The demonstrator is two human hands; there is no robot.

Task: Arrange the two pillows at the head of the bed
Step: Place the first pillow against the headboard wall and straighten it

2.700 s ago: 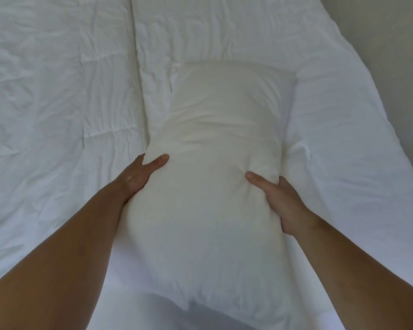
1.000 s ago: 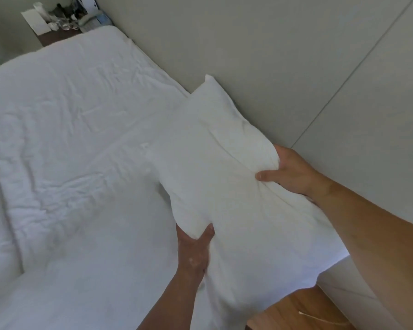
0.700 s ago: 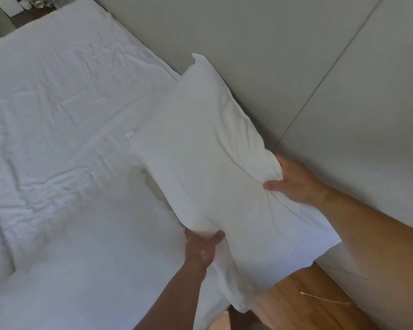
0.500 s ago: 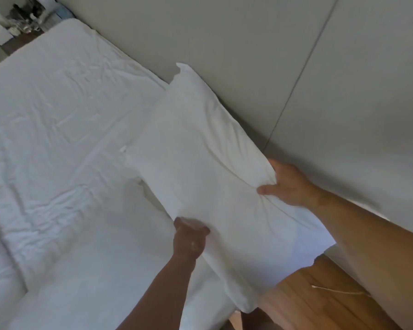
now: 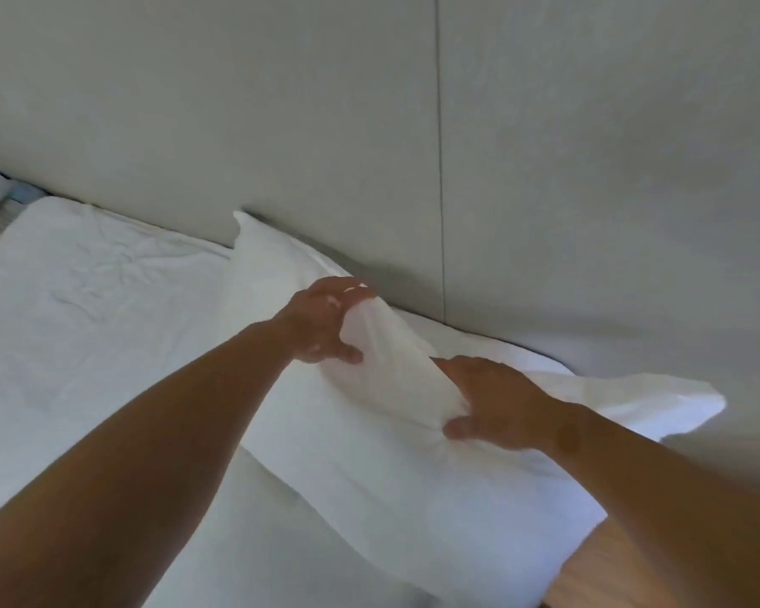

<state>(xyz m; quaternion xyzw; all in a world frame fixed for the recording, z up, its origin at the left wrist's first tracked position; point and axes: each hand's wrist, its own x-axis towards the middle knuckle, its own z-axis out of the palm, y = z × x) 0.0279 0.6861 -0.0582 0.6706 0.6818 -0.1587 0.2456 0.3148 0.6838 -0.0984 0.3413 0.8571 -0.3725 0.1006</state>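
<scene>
Pillow (image 5: 382, 471) lay on the bed (image 5: 106, 335) against the wall (image 5: 281, 125), left hand (image 5: 325, 322) curled in a tight grip on its bunched middle, right hand (image 5: 496, 405) clamped on the same fold, thumb underneath

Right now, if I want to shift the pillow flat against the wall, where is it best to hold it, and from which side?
Probably by its two short ends, coming from the bed side. The pillow lies lengthwise along the wall, and both the left hand and right hand pinch its middle, which bunches it upward.
</scene>
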